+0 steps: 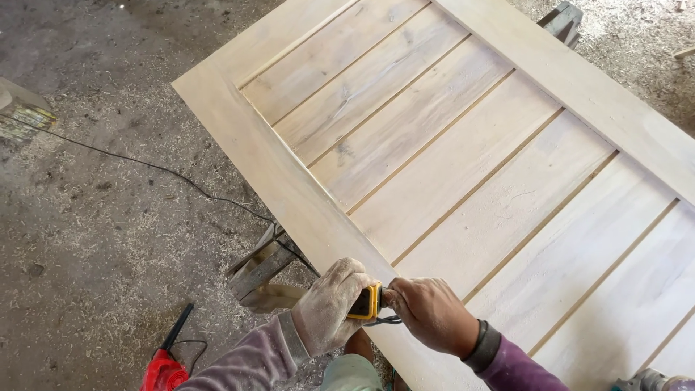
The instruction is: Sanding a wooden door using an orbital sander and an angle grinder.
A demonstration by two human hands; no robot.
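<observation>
Both hands grip a small yellow tool at the near edge of a wooden door panel.

The left hand (331, 304), dusty, is wrapped shut around the yellow tool (368, 301), and the right hand (428, 313) is closed on the same tool's other end, so the two hands meet over it. The tool sits on the frame of the door panel (463, 166), at the edge nearest the person, with a dark cord looping just under it. The door panel is pale, with slats set slantwise in a plain frame, and lies flat on a wooden trestle (260, 268) that shows under its left edge. Left of the door panel, a black cable (145, 163) runs over the sawdust-strewn floor (87, 239), and a red power tool (163, 369) lies below the trestle.
</observation>
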